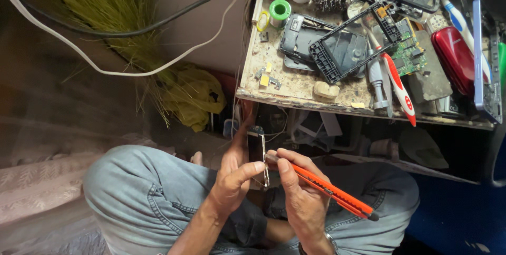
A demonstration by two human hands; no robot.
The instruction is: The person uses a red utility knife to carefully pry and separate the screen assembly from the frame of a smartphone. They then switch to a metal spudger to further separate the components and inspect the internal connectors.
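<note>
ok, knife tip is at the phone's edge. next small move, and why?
Probably a slight slide of the tip along the seam, with light pressure. The right hand holds the orange utility knife with its tip meeting the side edge of the small phone, which the left hand holds upright, thumb braced near the contact point. Whether the tip is already in the seam cannot be told.

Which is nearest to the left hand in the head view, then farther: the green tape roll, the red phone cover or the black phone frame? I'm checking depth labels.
From the left hand:
1. Black phone frame, bench middle, above the hand.
2. Green tape roll, bench's back left.
3. Red phone cover, far right.
</note>
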